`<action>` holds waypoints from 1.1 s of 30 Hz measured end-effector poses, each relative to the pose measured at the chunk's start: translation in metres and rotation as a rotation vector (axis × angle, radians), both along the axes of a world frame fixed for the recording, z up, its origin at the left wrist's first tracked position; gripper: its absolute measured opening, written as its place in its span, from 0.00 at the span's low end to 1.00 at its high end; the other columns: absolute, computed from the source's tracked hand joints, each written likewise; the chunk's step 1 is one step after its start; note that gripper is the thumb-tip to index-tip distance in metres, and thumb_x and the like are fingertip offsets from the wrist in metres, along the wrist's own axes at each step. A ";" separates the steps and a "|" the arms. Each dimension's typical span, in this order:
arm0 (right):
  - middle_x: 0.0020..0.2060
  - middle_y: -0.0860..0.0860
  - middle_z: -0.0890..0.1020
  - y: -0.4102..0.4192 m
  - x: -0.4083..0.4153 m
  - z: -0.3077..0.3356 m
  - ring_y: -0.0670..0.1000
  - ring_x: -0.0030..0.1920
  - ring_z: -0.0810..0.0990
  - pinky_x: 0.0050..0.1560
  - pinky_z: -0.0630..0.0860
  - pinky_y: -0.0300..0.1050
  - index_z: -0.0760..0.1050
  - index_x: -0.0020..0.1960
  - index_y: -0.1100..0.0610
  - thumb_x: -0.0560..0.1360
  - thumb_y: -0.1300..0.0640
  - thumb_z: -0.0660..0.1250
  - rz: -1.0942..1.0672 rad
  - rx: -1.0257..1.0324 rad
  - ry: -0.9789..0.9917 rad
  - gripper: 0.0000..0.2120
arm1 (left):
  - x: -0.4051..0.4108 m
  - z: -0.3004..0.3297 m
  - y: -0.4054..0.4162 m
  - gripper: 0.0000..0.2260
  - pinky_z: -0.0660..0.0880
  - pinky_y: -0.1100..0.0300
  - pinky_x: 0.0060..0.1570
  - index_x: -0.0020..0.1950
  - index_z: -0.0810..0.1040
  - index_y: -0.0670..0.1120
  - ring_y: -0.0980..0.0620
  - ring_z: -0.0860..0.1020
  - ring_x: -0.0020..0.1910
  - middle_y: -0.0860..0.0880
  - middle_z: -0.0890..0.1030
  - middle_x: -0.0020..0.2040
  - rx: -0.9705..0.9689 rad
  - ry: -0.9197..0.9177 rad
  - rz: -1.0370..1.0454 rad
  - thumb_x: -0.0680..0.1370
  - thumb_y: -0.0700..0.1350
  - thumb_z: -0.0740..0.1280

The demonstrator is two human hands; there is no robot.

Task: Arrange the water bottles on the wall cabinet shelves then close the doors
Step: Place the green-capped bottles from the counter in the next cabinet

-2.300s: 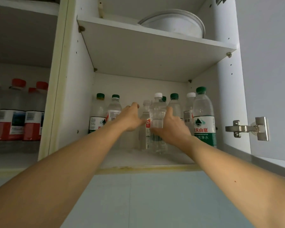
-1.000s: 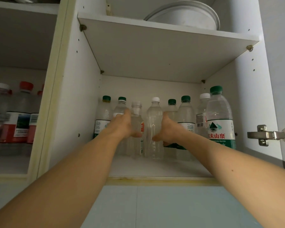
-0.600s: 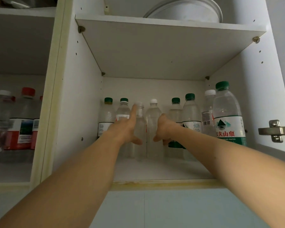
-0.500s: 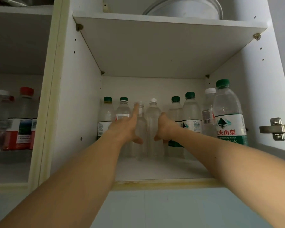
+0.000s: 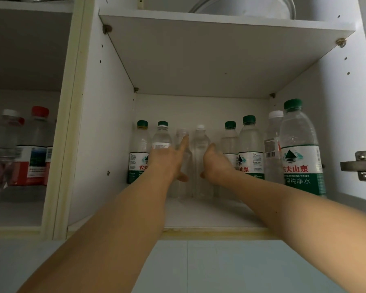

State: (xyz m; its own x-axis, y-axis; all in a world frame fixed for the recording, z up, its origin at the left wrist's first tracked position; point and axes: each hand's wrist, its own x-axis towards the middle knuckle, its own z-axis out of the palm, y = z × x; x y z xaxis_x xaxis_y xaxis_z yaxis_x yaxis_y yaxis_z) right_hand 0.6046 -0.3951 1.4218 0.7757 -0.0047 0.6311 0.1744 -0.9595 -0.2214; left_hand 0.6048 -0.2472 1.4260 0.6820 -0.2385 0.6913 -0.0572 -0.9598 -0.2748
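Both arms reach up into the open wall cabinet (image 5: 106, 123), toward the back of its lower shelf (image 5: 209, 214).

Left hand (image 5: 167, 161): fingers extended along the left side of a clear unlabelled bottle (image 5: 183, 187), index tip near its cap, thumb at the lower body. The grip is open; the hand presses against the bottle without wrapping it.

Right hand (image 5: 215, 163): set against the right side of a second clear bottle (image 5: 200, 149) with a white cap. Its fingers lie behind the hand, so whether they curl round the bottle cannot be told.

The two clear bottles stand upright, side by side, touching or nearly so, at the centre of the back row.

Back row, at 9 o'clock of the hands: two green-capped bottles (image 5: 140, 144). At 3 o'clock: two more green-capped bottles (image 5: 250, 144), then a white-capped bottle (image 5: 273, 144), then a large green-capped bottle (image 5: 300, 149) nearest the front, beside the right wall.

A door hinge (image 5: 361, 166) shows at the right edge. A round white container (image 5: 241, 7) sits on the upper shelf. The adjacent compartment at 9 o'clock holds red-labelled bottles (image 5: 36, 153).
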 end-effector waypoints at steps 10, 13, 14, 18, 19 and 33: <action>0.67 0.62 0.66 -0.001 -0.026 0.000 0.62 0.66 0.68 0.63 0.72 0.56 0.56 0.76 0.63 0.67 0.48 0.81 -0.213 -0.477 -0.288 0.50 | -0.007 0.001 0.009 0.58 0.67 0.47 0.67 0.82 0.45 0.48 0.39 0.65 0.69 0.39 0.65 0.69 0.108 -0.210 0.014 0.66 0.70 0.74; 0.74 0.64 0.61 -0.002 -0.028 -0.003 0.65 0.74 0.59 0.73 0.58 0.66 0.48 0.79 0.63 0.65 0.37 0.79 -0.354 -0.629 -0.238 0.60 | -0.006 -0.002 0.007 0.58 0.62 0.43 0.72 0.82 0.44 0.47 0.37 0.61 0.72 0.38 0.61 0.73 0.137 -0.207 0.028 0.66 0.70 0.74; 0.75 0.64 0.59 -0.003 -0.027 -0.004 0.66 0.77 0.56 0.74 0.52 0.71 0.43 0.80 0.63 0.65 0.34 0.77 -0.383 -0.650 -0.213 0.63 | -0.005 -0.002 0.007 0.58 0.60 0.43 0.72 0.82 0.43 0.47 0.37 0.60 0.73 0.39 0.60 0.74 0.135 -0.198 0.043 0.66 0.70 0.74; 0.78 0.65 0.58 -0.007 -0.018 -0.004 0.66 0.80 0.49 0.73 0.40 0.76 0.34 0.79 0.64 0.61 0.28 0.75 -0.410 -0.662 -0.167 0.71 | -0.001 -0.003 0.008 0.59 0.53 0.39 0.75 0.82 0.41 0.48 0.37 0.56 0.76 0.40 0.57 0.77 0.134 -0.155 0.095 0.66 0.68 0.75; 0.78 0.65 0.58 -0.008 -0.016 -0.004 0.66 0.80 0.48 0.73 0.39 0.76 0.33 0.79 0.64 0.61 0.28 0.75 -0.402 -0.663 -0.165 0.72 | 0.000 -0.002 0.007 0.59 0.51 0.38 0.75 0.82 0.40 0.48 0.37 0.55 0.77 0.40 0.57 0.78 0.141 -0.146 0.106 0.66 0.68 0.75; 0.81 0.64 0.50 -0.014 -0.012 0.000 0.66 0.80 0.40 0.71 0.32 0.74 0.26 0.78 0.62 0.68 0.31 0.72 -0.425 -0.744 -0.125 0.67 | 0.006 0.001 0.000 0.56 0.48 0.33 0.76 0.79 0.29 0.49 0.38 0.38 0.80 0.42 0.39 0.82 0.113 0.014 0.163 0.74 0.68 0.68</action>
